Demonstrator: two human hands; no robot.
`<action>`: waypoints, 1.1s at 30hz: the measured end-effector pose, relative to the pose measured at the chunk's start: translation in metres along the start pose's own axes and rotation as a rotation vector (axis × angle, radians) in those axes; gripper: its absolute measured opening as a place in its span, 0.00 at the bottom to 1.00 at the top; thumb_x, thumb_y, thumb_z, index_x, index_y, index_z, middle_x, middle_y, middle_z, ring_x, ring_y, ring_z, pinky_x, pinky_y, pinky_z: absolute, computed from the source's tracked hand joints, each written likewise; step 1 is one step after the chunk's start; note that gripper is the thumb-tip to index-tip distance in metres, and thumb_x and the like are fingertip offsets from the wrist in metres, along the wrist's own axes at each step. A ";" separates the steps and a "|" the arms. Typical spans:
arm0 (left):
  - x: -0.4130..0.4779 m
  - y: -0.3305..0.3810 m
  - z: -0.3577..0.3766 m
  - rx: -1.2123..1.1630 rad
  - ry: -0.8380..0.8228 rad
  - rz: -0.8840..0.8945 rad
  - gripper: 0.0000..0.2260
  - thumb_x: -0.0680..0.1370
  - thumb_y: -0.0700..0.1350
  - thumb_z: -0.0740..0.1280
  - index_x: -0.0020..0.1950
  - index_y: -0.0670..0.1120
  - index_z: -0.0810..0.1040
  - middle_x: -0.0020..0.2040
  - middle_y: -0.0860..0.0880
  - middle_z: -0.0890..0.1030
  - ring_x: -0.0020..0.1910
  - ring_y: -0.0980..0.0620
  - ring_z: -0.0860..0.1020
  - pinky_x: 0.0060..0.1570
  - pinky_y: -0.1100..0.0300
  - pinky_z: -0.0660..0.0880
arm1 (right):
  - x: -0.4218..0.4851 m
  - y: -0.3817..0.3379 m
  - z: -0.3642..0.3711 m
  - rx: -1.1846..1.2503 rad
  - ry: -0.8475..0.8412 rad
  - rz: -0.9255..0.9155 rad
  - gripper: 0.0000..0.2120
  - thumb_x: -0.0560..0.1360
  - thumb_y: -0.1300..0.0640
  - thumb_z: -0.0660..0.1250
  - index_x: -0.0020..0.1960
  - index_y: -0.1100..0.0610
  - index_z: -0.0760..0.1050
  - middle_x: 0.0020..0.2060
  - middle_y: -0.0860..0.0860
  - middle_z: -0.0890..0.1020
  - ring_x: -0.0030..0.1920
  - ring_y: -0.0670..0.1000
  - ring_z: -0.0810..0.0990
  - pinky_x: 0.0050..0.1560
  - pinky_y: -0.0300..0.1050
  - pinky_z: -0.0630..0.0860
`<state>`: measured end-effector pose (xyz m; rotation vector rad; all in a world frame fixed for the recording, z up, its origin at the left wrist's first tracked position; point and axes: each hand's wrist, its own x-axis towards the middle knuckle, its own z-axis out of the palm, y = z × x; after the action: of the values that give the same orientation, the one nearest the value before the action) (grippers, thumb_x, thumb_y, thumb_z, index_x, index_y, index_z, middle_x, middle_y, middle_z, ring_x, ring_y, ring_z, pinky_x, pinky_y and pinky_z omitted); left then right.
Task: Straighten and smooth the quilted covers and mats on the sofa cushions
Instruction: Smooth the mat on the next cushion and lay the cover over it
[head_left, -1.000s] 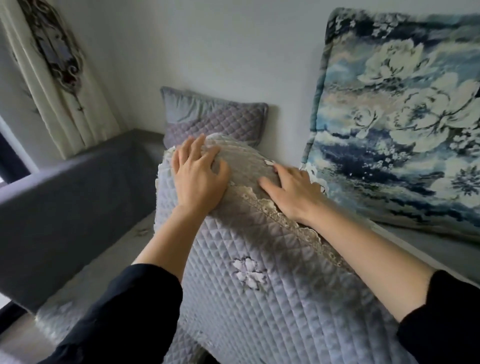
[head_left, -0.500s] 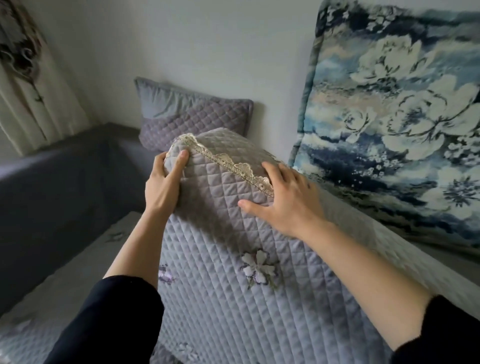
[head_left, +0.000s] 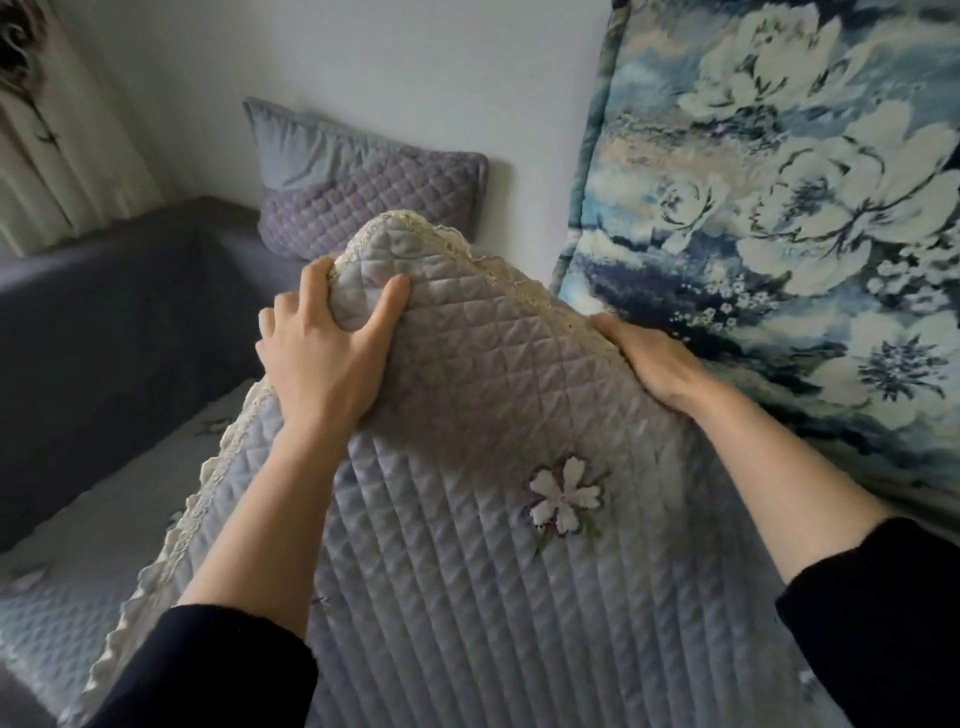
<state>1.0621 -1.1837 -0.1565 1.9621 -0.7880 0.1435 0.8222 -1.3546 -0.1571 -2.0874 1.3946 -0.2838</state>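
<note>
A grey-lilac quilted cover (head_left: 493, 561) with cream lace trim and a sewn white flower (head_left: 566, 499) lies draped over a sofa back cushion in front of me. My left hand (head_left: 322, 358) grips its upper left corner, thumb on the front and fingers curled behind the lace edge. My right hand (head_left: 649, 358) holds the top right edge, fingers tucked behind it against the floral cushion. A matching quilted mat (head_left: 62, 618) lies on the seat at lower left.
A large blue floral cushion (head_left: 779, 234) leans on the white wall at right. A small purple quilted pillow (head_left: 363, 197) stands in the sofa's corner. The dark grey sofa arm (head_left: 104, 332) runs along the left, with a cream curtain (head_left: 57, 130) behind it.
My left hand moved up onto the cover's top corner and pinched it. My right hand slid from the front face to the right edge, fingers going behind. The lace edge now runs over the top.
</note>
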 end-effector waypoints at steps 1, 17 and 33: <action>-0.001 -0.003 0.000 0.013 0.018 -0.011 0.28 0.72 0.70 0.61 0.65 0.55 0.69 0.59 0.46 0.75 0.61 0.44 0.68 0.62 0.50 0.63 | 0.002 0.012 -0.001 0.031 -0.033 0.053 0.32 0.74 0.28 0.48 0.71 0.42 0.68 0.73 0.49 0.67 0.71 0.55 0.66 0.67 0.49 0.61; 0.020 -0.122 -0.002 -0.018 0.122 -0.352 0.26 0.78 0.62 0.60 0.71 0.51 0.65 0.68 0.43 0.69 0.69 0.42 0.64 0.71 0.48 0.53 | 0.014 -0.008 0.084 -0.155 -0.112 0.065 0.43 0.66 0.20 0.45 0.35 0.58 0.77 0.49 0.60 0.82 0.48 0.57 0.79 0.59 0.55 0.71; 0.021 -0.123 0.061 0.049 -0.162 -0.222 0.27 0.76 0.68 0.56 0.70 0.54 0.66 0.66 0.45 0.72 0.65 0.40 0.68 0.68 0.43 0.59 | -0.012 0.048 0.092 -0.227 -0.090 0.283 0.45 0.70 0.24 0.42 0.57 0.60 0.75 0.72 0.62 0.65 0.69 0.62 0.69 0.68 0.61 0.63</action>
<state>1.1365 -1.2057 -0.2713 2.1119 -0.6690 -0.1315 0.8246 -1.3231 -0.2565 -2.0137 1.7077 0.0872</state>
